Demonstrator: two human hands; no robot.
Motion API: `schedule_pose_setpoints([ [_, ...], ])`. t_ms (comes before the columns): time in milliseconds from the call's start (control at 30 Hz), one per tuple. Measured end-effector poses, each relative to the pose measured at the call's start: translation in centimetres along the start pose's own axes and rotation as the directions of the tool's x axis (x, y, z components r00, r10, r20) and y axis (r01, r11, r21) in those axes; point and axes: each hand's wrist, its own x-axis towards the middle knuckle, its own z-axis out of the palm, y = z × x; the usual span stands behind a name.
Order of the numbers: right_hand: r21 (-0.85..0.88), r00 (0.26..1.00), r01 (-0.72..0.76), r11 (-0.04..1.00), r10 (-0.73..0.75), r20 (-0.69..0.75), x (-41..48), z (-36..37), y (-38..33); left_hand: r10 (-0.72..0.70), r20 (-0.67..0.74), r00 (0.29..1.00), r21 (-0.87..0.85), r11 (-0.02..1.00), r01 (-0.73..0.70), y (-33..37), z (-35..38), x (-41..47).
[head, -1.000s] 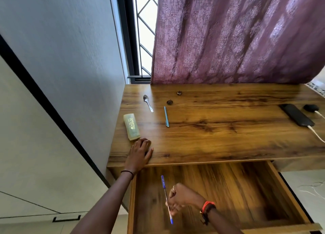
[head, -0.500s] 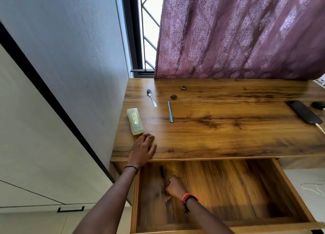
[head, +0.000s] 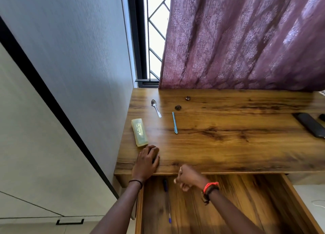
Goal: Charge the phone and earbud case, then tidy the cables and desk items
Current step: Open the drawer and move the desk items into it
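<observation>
The wooden desk (head: 228, 151) has its drawer (head: 299, 195) pulled open below the front edge. A blue pen (head: 167, 202) lies inside the drawer at its left side. My right hand (head: 189, 177) hovers above the drawer near the desk's front edge, fingers loosely curled, holding nothing. My left hand (head: 146, 160) rests flat on the desk's front left corner. On the desk lie a yellow-green case (head: 139, 134), a teal pen (head: 174, 122), a spoon (head: 156, 108) and two small dark objects (head: 178, 107). The black phone (head: 311, 124) lies at the far right edge, the dark earbud case (head: 322, 117) beside it.
A grey wall (head: 79, 75) stands left of the desk. A purple curtain (head: 246, 40) hangs behind the desk, with a barred window (head: 154, 31) beside it. A white cable (head: 318, 203) lies on the floor at the lower right.
My right hand let go of the blue pen in the drawer and rose toward the desk's front edge. My left hand stayed put. The view shifted left.
</observation>
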Motion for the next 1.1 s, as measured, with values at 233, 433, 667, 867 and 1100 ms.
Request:
schedule_pose_setpoints([
  [233, -0.073, 0.92, 0.216, 0.974, -0.228, -0.32, 2.6, -5.5, -8.4, 0.006, 0.004, 1.0, -0.016, 1.0, -0.006, 0.1, 0.0, -0.2],
  [433, -0.029, 0.894, 0.275, 0.961, -0.267, -0.36, 6.8, -3.7, -12.8, -0.006, -0.006, 1.0, 0.012, 1.0, 0.006, -0.1, 0.2, 0.1],
  [667, -0.086, 0.907, 0.182, 0.98, -0.201, -0.37, 9.8, -1.1, -15.6, -0.004, 0.036, 0.999, 0.014, 1.0, 0.004, -0.2, 0.1, 0.1],
  [867, -0.134, 0.898, 0.167, 0.977, -0.206, -0.388, 9.6, 0.1, -16.2, -0.069, 0.116, 0.991, 0.016, 0.998, 0.068, -0.1, 0.1, 0.1],
  [1100, -0.016, 0.91, 0.196, 0.98, -0.188, -0.369, 9.4, -0.1, -16.5, -0.078, 0.093, 0.993, -0.004, 0.997, 0.079, 0.0, 0.3, 0.0],
])
